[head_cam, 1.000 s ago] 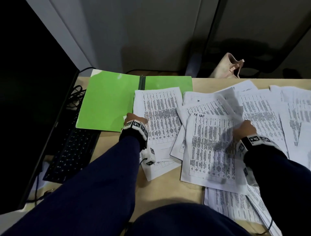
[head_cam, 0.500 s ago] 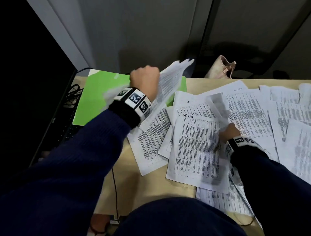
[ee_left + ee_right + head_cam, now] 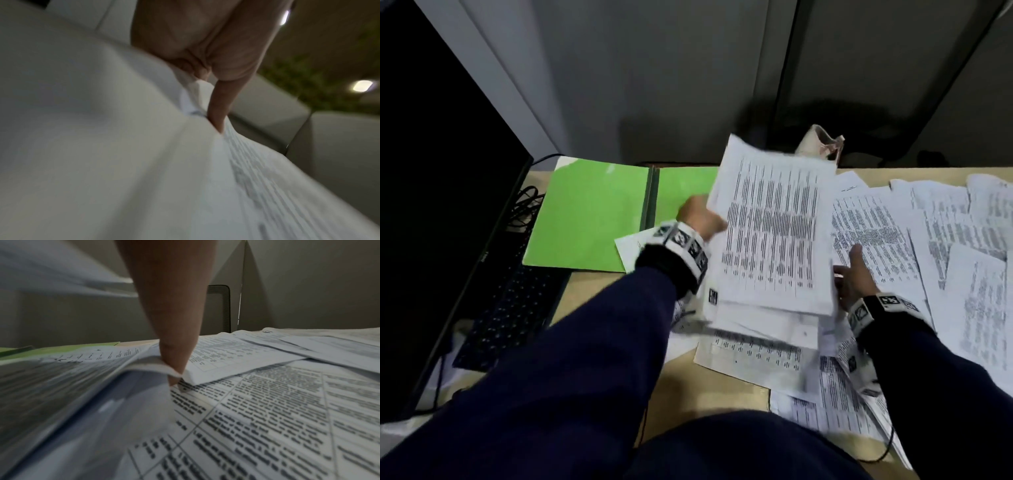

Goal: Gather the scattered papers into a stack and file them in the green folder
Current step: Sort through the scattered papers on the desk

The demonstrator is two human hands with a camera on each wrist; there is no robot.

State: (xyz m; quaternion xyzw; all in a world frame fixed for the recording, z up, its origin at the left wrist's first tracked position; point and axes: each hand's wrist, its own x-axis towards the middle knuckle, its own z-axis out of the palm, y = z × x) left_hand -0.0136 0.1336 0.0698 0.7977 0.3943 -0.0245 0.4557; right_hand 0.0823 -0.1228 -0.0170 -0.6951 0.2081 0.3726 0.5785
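An open green folder (image 3: pixel 589 219) lies flat at the desk's back left, and its edge shows as a green strip (image 3: pixel 61 349) in the right wrist view. My left hand (image 3: pixel 700 219) grips a sheaf of printed papers (image 3: pixel 774 233) by its left edge and holds it tilted above the middle pile. The left wrist view shows a finger (image 3: pixel 218 105) pinching the white sheets (image 3: pixel 102 146). My right hand (image 3: pixel 854 274) rests at the pile's right side with fingers straight, one fingertip (image 3: pixel 174 379) pressing on a printed sheet (image 3: pixel 267 418). More loose papers (image 3: pixel 962 240) cover the desk's right side.
A dark monitor (image 3: pixel 431 171) stands on the left with a black keyboard (image 3: pixel 506 308) and cables (image 3: pixel 524 202) below it. A beige bag (image 3: pixel 822 144) sits behind the desk's back edge. Bare wood (image 3: pixel 688 387) shows near the front edge.
My left hand took up sheets beside the folder, lifted them and swung them right, over the middle pile. My right hand stayed at the pile's right edge.
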